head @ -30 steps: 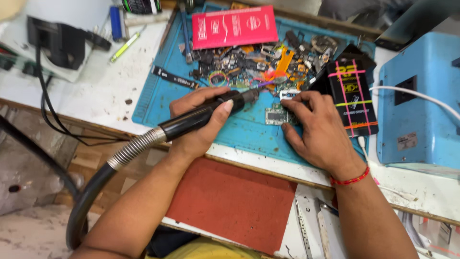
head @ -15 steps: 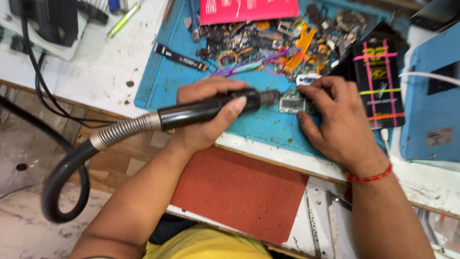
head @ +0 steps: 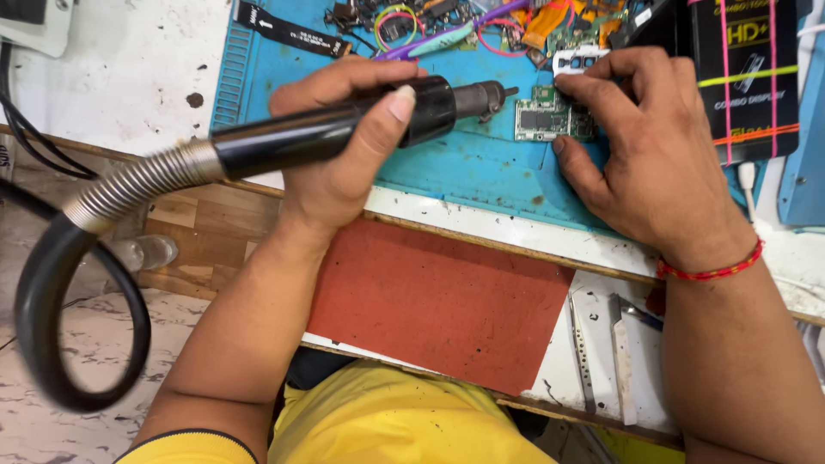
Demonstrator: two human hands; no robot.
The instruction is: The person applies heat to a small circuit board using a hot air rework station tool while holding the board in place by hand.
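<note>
Left hand (head: 344,163): I see it gripping a black hot-air wand (head: 344,129), nozzle aimed at the board.
Right hand (head: 653,163): fingertips pin a small green circuit board (head: 541,116).
Board location: blue mat (head: 464,167) on the worktop (head: 112,94).

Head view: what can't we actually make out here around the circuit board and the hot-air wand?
- Circuit board: right part hidden under the right hand; chip detail too small.
- Hot-air wand: middle of the barrel covered by the left hand; whether the nozzle tip touches the board is unclear.
- Hose: blurred, runs off the left edge.
- Parts pile: cut off by the top edge.
- Black package: top cut off by the frame edge.
</note>
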